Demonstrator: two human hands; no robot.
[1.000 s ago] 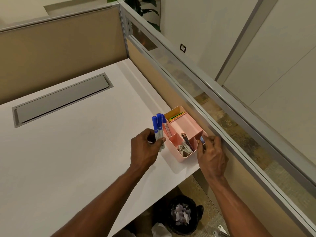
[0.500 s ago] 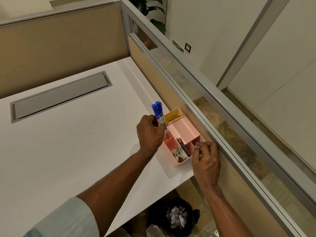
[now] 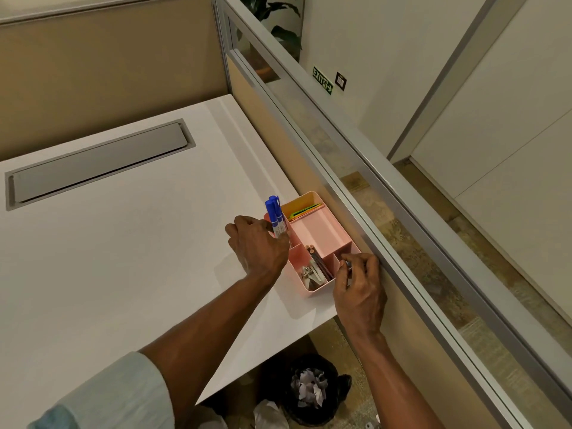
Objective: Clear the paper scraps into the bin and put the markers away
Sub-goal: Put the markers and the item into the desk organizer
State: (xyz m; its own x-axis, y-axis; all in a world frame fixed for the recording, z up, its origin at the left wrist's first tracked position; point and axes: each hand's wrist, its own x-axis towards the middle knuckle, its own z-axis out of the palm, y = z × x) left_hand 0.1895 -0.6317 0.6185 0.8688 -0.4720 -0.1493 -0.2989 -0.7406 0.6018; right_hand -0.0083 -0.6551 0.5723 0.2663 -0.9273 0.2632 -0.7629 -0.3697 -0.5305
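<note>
A white desk (image 3: pixel 108 258) holds a pink organizer (image 3: pixel 322 233) at its right edge. Below, a black bin (image 3: pixel 309 388) contains paper scraps (image 3: pixel 309 388). The left hand (image 3: pixel 257 246) grips upright blue markers (image 3: pixel 275 215) in the organizer's left compartment. The right hand (image 3: pixel 359 289) pinches its near corner.

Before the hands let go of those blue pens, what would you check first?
1. Blue markers over the pink organizer, caps up: ok.
2. Left hand grips the markers: ok.
3. Markers seated at the compartment bottom: cannot tell, hand hides it.
4. Right hand at the organizer's near corner, pinching something small: cannot tell what.
5. Paper scraps in the bin: ok.
6. White desk free of scraps: ok.
</note>
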